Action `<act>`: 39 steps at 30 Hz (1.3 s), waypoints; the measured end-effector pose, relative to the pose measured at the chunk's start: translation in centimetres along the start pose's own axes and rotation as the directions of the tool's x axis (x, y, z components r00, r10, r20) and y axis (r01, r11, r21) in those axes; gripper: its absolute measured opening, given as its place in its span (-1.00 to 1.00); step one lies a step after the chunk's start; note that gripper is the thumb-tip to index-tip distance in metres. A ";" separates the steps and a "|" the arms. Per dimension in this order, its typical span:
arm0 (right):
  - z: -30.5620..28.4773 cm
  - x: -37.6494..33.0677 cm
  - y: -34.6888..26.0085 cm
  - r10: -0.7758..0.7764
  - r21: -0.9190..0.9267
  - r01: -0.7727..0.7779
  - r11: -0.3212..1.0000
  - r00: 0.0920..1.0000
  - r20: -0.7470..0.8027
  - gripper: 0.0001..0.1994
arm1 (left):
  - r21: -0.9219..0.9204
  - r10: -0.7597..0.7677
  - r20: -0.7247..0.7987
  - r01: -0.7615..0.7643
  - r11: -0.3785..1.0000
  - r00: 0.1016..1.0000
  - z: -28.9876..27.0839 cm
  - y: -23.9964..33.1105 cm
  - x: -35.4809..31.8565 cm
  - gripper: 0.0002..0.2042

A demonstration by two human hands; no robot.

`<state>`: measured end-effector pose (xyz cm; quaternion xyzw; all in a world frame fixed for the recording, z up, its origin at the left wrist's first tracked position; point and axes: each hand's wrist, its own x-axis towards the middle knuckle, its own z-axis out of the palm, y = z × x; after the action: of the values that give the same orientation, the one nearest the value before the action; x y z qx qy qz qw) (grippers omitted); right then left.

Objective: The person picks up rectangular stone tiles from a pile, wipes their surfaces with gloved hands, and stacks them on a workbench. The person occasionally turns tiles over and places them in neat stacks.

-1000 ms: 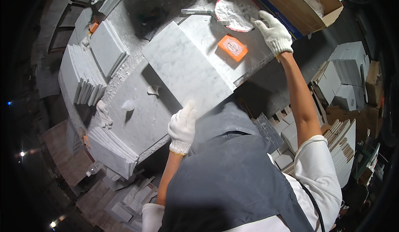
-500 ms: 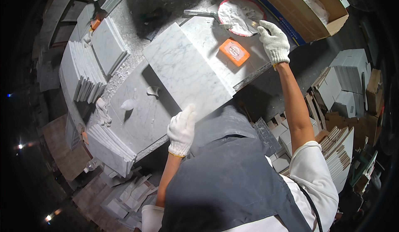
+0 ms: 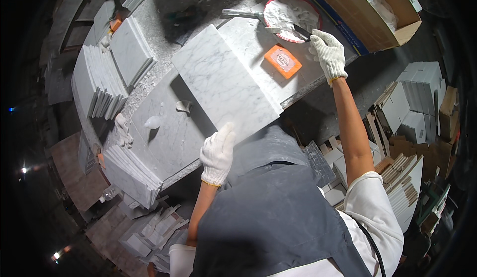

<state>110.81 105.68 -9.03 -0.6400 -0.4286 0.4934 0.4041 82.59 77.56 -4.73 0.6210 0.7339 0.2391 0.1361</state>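
Observation:
My gloved left hand [image 3: 217, 154] grips the near edge of a white marble tile [image 3: 223, 78] with grey veins, which lies raised over the worktable. My gloved right hand [image 3: 329, 56] is closed round a putty knife [image 3: 301, 31]; its dark thin blade reaches into a red-rimmed bowl [image 3: 267, 12] of white paste [image 3: 293, 9], and its handle is hidden in the glove. Between the tile and that hand lies an orange block [image 3: 282, 62] with a pale printed face. A second tool with a long pale handle [image 3: 238, 12] rests against the bowl's left side.
Stacks of marble tiles [image 3: 102, 80] stand along the table's left side, with another stack [image 3: 130, 170] nearer me. A white shard [image 3: 183, 106] and a small whitish bulb-shaped thing [image 3: 152, 122] lie on the tabletop. An open cardboard box [image 3: 367, 8] stands at the far right.
My right hand has turned slightly and come a little lower, and the knife's dark blade now shows clearly at the paste. My left hand stays at the tile.

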 end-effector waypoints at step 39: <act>2.6 -23.1 4.4 -0.246 -0.022 0.253 0.967 0.955 0.166 -0.71 | -0.483 -0.297 0.120 0.317 0.816 0.947 0.7 -1.5 -2.0 -0.73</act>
<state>105.58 82.73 -7.09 -0.5469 -0.5478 0.4797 0.4132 82.04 75.55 -6.34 0.4433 0.7352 0.3821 0.3422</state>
